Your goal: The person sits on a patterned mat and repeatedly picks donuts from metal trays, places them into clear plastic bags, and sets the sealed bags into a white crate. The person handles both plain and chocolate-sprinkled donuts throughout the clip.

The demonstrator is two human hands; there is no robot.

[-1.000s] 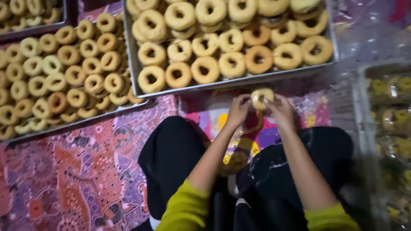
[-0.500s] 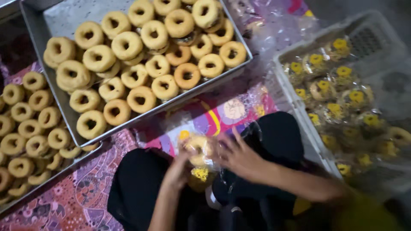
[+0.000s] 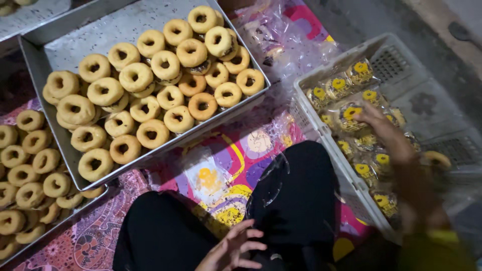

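A: Status of the hands?

B: The right hand (image 3: 384,133), right of frame, sets a wrapped donut (image 3: 351,113) into the white crate (image 3: 326,143); its grip is blurred and cannot be told. The left hand (image 3: 233,248), bottom centre, hangs open and empty.

A: Progress?

B: The crate holds about a dozen packs. The tray (image 3: 75,45), upper left, remains mostly full of unwrapped donuts (image 3: 135,76); wrappers (image 3: 211,178) lie at centre.

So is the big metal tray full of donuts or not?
Not full. The metal tray has donuts piled across most of it, but its upper left corner is bare.
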